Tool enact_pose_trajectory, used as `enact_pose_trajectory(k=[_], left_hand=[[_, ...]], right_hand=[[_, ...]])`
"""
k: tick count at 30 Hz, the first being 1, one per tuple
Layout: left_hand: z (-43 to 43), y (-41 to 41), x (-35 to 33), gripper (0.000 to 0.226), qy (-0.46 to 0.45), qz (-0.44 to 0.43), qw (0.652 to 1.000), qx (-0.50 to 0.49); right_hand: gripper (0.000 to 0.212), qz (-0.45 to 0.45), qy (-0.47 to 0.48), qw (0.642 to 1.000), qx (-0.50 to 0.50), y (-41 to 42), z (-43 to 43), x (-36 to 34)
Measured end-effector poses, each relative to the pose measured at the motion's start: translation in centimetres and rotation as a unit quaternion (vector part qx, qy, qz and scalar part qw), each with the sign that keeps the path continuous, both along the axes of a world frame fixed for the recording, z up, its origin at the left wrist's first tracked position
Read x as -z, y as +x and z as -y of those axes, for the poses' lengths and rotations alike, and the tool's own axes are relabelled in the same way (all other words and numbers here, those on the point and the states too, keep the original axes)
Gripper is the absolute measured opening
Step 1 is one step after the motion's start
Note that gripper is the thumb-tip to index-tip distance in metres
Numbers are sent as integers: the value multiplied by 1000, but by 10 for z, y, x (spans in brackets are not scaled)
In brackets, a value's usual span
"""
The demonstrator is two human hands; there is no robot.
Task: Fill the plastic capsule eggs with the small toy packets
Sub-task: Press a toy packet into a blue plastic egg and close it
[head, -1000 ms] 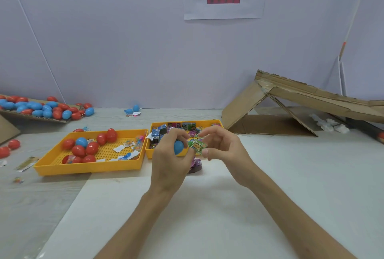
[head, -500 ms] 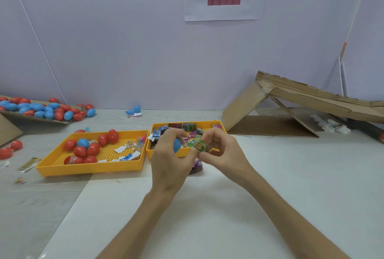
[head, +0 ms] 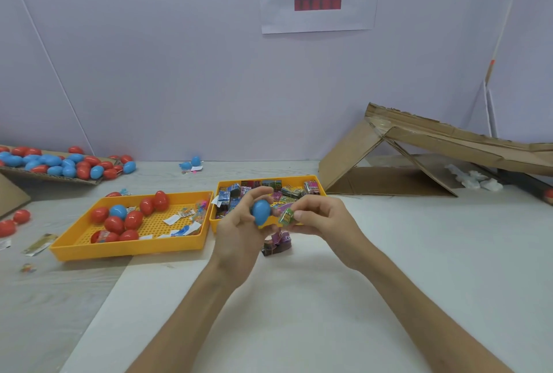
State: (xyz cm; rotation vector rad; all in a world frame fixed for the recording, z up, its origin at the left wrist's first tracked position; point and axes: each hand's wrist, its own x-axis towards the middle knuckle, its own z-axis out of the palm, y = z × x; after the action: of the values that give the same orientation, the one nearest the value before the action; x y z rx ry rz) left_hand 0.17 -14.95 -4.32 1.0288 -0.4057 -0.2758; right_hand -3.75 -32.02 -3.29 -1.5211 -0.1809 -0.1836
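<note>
My left hand (head: 239,232) grips a blue capsule egg (head: 261,212) above the table, in front of the right yellow tray (head: 320,188), which holds several small toy packets. My right hand (head: 324,217) pinches a small green toy packet (head: 286,217) right beside the egg. I cannot tell whether the egg is open or closed. A dark purple packet (head: 276,245) lies on the table under my hands. The left yellow tray (head: 128,248) holds several red eggs, one blue egg and paper slips.
A cardboard sheet (head: 39,176) at the far left carries several red and blue eggs. Two loose red eggs (head: 13,221) lie near the left edge. A folded cardboard ramp (head: 443,148) stands at the right rear. A blue egg (head: 195,160) lies by the wall.
My hands rose slightly and drew together, then eased apart a little. The blue egg shows more between my left fingers, and the green packet sits closer to it.
</note>
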Motion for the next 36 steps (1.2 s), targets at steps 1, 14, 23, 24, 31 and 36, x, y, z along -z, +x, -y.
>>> enact_pose_trajectory(k=[1,14,23,24,31,36], left_hand=[[1,1,-1,49,9,-10,1000,-23],[4,1,-2,26,111,39,982,-145],[5,-1,-2,33,131,52,982,-129],[5,-1,-2,34,134,55,981,-127],[3,-1,-1,33,125,67,986,-91],[3,-3,1,30,143,98,982,-74]], right_hand=[[16,0,7,1000,7,1,2,0],[48,21,-6,999,34,1,7,-6],[41,11,-7,1000,10,-1,6,-4],[39,12,-8,1000,11,-1,6,-4],[24,31,1,999,27,0,7,-5],[18,86,-6,992,88,2,7,-2]])
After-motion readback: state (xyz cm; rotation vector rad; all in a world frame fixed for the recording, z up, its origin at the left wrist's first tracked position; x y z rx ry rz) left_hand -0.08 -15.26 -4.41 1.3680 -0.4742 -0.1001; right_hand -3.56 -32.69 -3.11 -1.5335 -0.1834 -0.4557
